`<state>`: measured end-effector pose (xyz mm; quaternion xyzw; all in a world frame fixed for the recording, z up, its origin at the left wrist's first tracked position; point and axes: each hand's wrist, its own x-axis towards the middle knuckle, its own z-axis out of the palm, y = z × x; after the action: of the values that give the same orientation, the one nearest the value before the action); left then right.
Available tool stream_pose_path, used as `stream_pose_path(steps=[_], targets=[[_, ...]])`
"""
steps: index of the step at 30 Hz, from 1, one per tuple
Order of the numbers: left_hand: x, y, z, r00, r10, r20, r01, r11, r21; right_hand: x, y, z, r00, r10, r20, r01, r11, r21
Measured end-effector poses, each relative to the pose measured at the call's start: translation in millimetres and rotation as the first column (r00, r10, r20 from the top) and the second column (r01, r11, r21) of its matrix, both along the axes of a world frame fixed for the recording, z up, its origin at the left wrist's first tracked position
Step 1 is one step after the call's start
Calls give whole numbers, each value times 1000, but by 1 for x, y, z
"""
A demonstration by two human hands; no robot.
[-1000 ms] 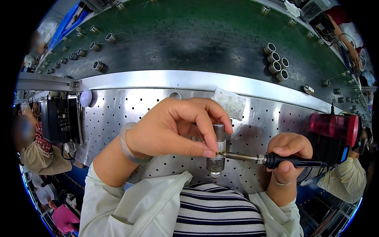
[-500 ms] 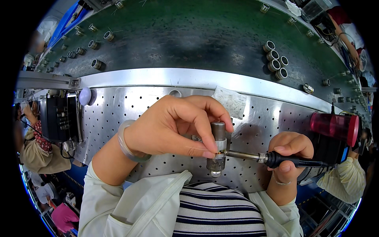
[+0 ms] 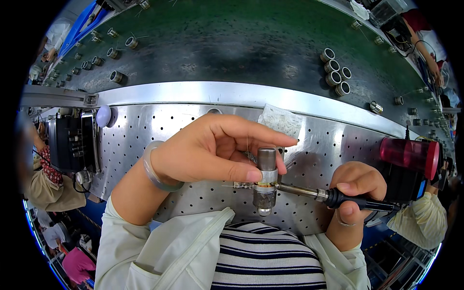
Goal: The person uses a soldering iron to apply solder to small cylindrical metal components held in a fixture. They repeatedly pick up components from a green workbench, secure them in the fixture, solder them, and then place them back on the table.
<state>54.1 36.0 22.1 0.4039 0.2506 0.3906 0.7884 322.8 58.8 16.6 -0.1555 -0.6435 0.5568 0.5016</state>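
Observation:
In front of my chest stands a metal cylinder (image 3: 267, 159), with a wider silver collar and a rounded knob at its near end. My left hand (image 3: 212, 150) has its thumb against the collar's left side and fingers passing behind to the right, while its index finger stretches out above. Thin wires (image 3: 237, 185) stick out leftward below the thumb, near a small orange-gold spot on the collar. My right hand (image 3: 360, 186) grips a soldering iron (image 3: 336, 197) by its black handle. The iron's tip meets the collar's right side, at about that spot's height.
Beneath lies a perforated metal plate (image 3: 140, 140) with a grey-white pad (image 3: 280, 121). Beyond its metal rail, a green surface carries several metal rings (image 3: 333, 78). A red-pink container (image 3: 408, 157) stands right; a black box (image 3: 67, 145) and lilac knob (image 3: 103, 116) are left.
My left index finger has lifted and straightened to the right, and the thumb has moved slightly up off the wire spot. The soldering iron stays at the collar, nearly unmoved.

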Motion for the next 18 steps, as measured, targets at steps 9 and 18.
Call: stream_pose_path(steps=[9, 18], targets=[[5, -2, 3, 999, 46, -22, -48, 993, -108, 1, -1, 2, 998, -52, 46, 52, 998, 19], [4, 1, 8, 998, -19, -53, 9, 986, -169, 6, -4, 1, 998, -56, -24, 54, 995, -85]])
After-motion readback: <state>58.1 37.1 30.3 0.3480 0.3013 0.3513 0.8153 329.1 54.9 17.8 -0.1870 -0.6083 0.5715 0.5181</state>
